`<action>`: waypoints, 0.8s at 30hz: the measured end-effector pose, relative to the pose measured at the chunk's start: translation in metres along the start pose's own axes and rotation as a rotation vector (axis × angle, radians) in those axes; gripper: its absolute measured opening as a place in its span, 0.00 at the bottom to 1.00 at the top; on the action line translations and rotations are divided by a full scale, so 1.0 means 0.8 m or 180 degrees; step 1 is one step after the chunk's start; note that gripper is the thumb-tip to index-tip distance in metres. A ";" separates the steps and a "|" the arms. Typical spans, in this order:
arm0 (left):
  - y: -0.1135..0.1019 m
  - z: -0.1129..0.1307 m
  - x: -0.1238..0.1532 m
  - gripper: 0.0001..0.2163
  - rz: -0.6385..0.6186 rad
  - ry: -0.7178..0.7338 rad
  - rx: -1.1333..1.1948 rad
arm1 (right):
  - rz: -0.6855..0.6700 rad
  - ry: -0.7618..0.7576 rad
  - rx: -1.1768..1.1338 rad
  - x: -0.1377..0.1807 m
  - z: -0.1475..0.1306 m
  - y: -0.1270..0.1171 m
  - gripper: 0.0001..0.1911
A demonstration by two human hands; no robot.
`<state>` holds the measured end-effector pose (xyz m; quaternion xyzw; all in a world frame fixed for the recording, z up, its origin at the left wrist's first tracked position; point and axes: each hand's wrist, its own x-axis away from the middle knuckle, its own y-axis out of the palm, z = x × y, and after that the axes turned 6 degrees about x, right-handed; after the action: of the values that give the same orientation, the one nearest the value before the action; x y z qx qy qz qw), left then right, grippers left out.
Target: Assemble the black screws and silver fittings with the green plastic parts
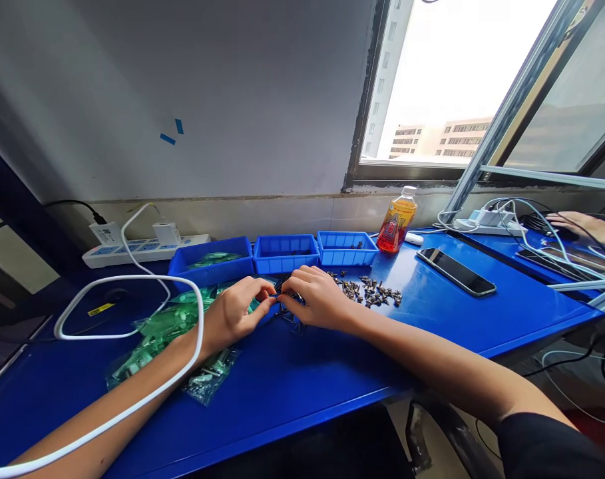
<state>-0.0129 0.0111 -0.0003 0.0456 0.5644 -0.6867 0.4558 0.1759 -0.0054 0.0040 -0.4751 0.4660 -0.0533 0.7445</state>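
Observation:
My left hand (242, 306) and my right hand (312, 296) meet over the blue table (292, 386), fingertips pinched close together. Whatever lies between the fingertips is too small and covered to name. Dark screws (293, 320) lie under and beside my right fingers. Farther right spreads a pile of small brassy metal parts (369, 291). Clear plastic bags with green pieces (165, 336) lie beneath and left of my left wrist. Behind the hands stand a blue bin with green pieces (209, 267), a middle blue bin (286, 265) and a right blue bin (347, 258) with a few small dark parts.
A drink bottle (397, 221) and a black phone (456, 271) sit at the right. A white cable (201, 313) loops across my left forearm. Power strips (145, 249) line the wall. Another person's hand (584, 226) is at the far right, beyond a metal frame (464, 179).

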 end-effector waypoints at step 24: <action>-0.002 0.001 -0.003 0.15 -0.0097 0.0222 -0.0008 | 0.0094 -0.0124 -0.0201 0.002 0.000 0.002 0.06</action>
<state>-0.0122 0.0117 0.0022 0.0604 0.5814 -0.6909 0.4255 0.1760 -0.0053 0.0017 -0.4924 0.4598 -0.0182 0.7387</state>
